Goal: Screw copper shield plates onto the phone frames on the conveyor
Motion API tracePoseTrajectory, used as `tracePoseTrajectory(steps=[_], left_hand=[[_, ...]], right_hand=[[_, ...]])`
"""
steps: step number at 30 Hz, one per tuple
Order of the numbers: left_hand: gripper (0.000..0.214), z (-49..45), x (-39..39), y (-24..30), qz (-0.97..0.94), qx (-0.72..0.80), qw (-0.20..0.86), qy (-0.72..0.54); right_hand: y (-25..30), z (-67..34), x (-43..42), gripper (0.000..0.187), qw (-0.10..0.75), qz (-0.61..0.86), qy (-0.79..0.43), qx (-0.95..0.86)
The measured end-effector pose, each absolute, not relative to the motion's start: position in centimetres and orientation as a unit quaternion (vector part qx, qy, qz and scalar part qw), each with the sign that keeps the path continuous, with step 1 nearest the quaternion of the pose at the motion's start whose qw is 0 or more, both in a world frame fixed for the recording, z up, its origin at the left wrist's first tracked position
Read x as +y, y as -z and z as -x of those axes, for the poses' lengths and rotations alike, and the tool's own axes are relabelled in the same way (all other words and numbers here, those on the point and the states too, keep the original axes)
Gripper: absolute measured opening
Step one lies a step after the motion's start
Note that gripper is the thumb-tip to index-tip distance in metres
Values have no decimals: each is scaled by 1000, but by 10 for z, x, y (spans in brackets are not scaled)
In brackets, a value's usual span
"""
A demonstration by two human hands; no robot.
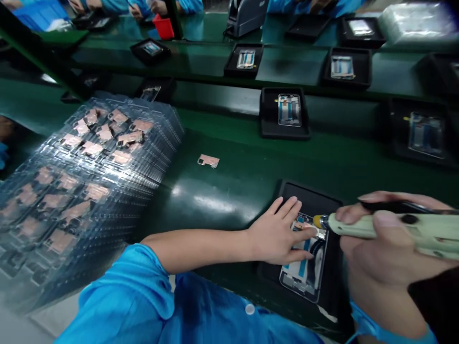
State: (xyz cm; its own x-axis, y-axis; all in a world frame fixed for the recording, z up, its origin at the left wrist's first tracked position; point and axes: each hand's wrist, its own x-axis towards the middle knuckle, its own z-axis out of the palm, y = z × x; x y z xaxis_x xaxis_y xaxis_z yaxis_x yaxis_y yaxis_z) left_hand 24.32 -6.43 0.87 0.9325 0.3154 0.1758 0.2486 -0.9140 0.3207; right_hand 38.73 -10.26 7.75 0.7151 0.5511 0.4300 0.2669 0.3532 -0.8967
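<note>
In front of me a phone frame (301,272) with blue strips lies in a black tray (315,195). My left hand (276,234) rests on the frame with its fingers spread, pressing near a copper-coloured piece at its upper part. My right hand (380,243) is wrapped round a pale green electric screwdriver (398,231), held nearly level. Its yellow tip (318,221) meets the upper right part of the frame; the bit's very end is hard to make out. One loose copper-coloured board (208,161) lies on the green bench to the left of the tray.
Stacked clear plastic trays (143,186) holding several copper-coloured boards stand at the left. Beyond the bench, black trays with phone frames (289,110) sit on a green line. A dark green post (43,52) slants at upper left. Co-workers' hands (158,7) show at the far side.
</note>
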Motion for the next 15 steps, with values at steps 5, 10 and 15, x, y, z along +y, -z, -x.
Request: tracePoseTrajectory(steps=[5, 10, 15], left_hand=[[60, -244, -65, -8, -972, 148, 148, -110], [58, -246, -67, -4, -972, 149, 140, -118], [58, -247, -68, -2, -969, 152, 155, -122]], right_hand=[[-61, -375, -98, 28, 737, 536, -129, -392], [-62, -374, -98, 26, 740, 537, -132, -383], [-58, -373, -97, 30, 745, 521, -120, -400]])
